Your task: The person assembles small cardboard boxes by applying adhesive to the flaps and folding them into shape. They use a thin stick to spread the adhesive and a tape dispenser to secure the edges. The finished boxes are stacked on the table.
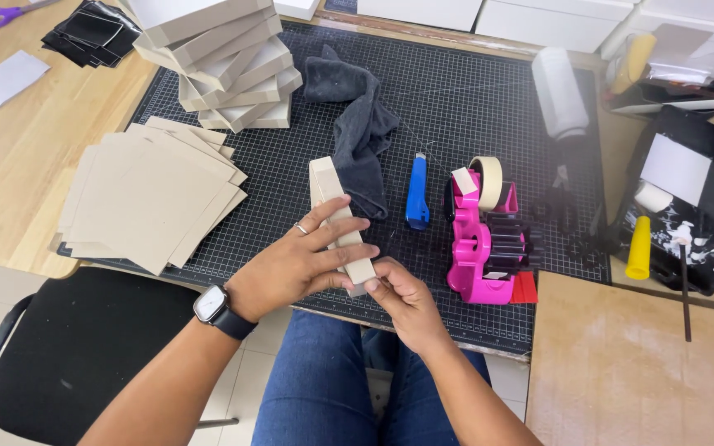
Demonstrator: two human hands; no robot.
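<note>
On the black cutting mat (456, 107), near its front edge, the left hand (291, 268) and right hand (402, 299) both gripped a narrow cardboard box (336, 219), beside a pink tape dispenser (477, 248).

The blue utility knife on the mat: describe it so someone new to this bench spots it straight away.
Start at the black gridded cutting mat that covers the middle of the bench. Between the dark grey cloth and the pink tape dispenser lies the utility knife, pointing away from the person. It is the only blue thing on the mat: slim, flat, untouched by either hand.
</note>
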